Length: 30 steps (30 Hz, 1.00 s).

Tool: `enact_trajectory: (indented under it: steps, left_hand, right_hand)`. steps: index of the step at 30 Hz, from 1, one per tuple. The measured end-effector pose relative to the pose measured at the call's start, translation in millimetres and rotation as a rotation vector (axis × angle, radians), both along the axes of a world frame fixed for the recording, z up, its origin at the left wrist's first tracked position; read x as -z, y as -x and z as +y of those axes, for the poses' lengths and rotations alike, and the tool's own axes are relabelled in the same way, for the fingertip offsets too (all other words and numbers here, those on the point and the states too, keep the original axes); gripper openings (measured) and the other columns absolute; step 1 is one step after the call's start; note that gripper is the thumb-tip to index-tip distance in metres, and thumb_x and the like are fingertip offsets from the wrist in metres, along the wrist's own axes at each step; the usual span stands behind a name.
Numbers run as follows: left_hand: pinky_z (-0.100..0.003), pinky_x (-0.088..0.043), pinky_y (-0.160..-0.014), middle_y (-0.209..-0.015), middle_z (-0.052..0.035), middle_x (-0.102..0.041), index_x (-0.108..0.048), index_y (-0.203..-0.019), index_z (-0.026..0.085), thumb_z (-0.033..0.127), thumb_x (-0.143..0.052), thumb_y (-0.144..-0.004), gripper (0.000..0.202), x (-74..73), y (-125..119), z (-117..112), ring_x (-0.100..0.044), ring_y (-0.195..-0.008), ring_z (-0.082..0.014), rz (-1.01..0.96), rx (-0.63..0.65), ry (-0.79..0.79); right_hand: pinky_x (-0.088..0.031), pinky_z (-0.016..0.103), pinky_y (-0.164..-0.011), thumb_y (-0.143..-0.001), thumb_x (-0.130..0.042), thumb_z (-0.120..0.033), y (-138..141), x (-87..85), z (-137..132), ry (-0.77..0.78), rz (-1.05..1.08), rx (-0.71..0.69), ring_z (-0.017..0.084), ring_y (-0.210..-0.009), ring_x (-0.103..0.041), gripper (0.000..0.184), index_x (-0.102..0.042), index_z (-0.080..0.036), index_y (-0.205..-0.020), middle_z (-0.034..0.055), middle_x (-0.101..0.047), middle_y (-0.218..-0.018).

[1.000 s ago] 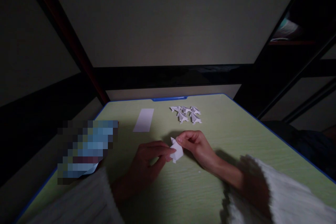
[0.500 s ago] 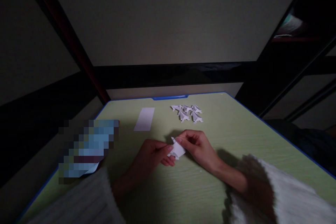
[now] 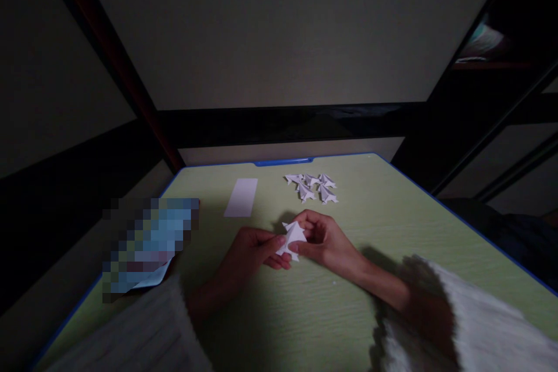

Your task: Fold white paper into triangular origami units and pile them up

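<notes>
A small folded white paper figure (image 3: pixel 294 235), pointed at the top with little flaps at its corners, is held just above the table. My left hand (image 3: pixel 257 249) pinches its left side, thumb on top and fingers curled beneath. From the right, my right hand (image 3: pixel 330 242) grips it too, with the thumb pressed on the lower part and the fingers behind. Beyond the hands several similar folded paper figures (image 3: pixel 306 192), shaped like frogs, lie in a close group. A flat white paper rectangle (image 3: pixel 242 197) rests to their left.
The green table (image 3: pixel 375 221) has a blue rim, with a blue handle (image 3: pixel 284 161) at the far edge. On the left lies a blurred-out blue item (image 3: pixel 157 244). A pale panel (image 3: pixel 261 29) rises behind the table. Dark shelving stands at the right.
My right thumb has slid from the figure's top down to its lower part. The figure has turned a little, so its pointed top and flaps show more. The other figures stay put.
</notes>
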State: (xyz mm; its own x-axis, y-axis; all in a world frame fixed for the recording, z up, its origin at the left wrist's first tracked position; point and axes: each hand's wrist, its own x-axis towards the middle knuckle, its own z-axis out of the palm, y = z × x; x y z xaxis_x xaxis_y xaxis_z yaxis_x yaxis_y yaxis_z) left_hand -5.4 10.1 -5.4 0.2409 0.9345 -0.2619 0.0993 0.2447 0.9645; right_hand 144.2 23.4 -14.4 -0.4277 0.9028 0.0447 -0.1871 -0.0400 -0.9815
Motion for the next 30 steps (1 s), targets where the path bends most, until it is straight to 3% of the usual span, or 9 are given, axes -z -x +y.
enact_trajectory:
  steps: [19,24,30]
  left_hand:
    - [-0.018,-0.043,-0.047,-0.05,-0.0038,-0.065,-0.065,-0.055,0.009,0.033,-0.065,-0.056,0.024,-5.6,4.1,3.0,-0.06,-0.047,-0.0113,-0.02,0.091,0.076]
    - [-0.021,-0.042,-0.045,-0.05,-0.0057,-0.065,-0.063,-0.056,0.009,0.044,-0.061,-0.058,0.035,-6.8,5.8,6.0,-0.06,-0.045,-0.0136,-0.089,0.114,0.185]
    - [-0.019,-0.04,-0.044,-0.051,-0.0056,-0.065,-0.063,-0.056,0.009,0.04,-0.061,-0.06,0.032,-7.0,7.8,5.6,-0.059,-0.045,-0.0124,-0.047,0.182,0.15]
  right_hand:
    - [-0.035,0.017,-0.045,-0.05,-0.071,-0.018,1.7,0.9,-0.9,0.016,0.033,0.011,0.005,-0.047,-0.049,0.031,-0.045,-0.014,-0.067,-0.0043,-0.055,-0.057]
    - [-0.037,0.018,-0.046,-0.052,-0.071,-0.019,2.6,-2.3,-3.7,0.017,0.042,-0.039,0.006,-0.048,-0.051,0.028,-0.047,-0.014,-0.065,-0.0029,-0.057,-0.057]
    - [-0.038,0.019,-0.046,-0.054,-0.07,-0.02,2.0,-2.5,-5.3,0.002,0.061,-0.095,0.007,-0.048,-0.051,0.026,-0.048,-0.013,-0.066,-0.0034,-0.055,-0.055]
